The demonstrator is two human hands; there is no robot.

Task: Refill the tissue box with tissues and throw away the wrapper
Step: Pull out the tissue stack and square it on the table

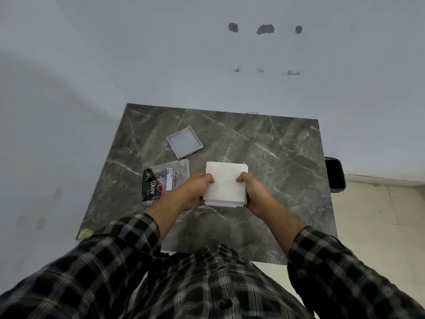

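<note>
Left hand and right hand grip a white tissue stack from both sides above the marble table. Wrapper lies just left; box lid behind it.

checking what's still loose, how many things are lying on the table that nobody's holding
2: a grey square lid or tray lies toward the far left of the marble table, and the empty wrapper lies nearer, just left of the left hand.

On the table, the wrapper lies left of the tissue stack, the lid behind both.
</note>
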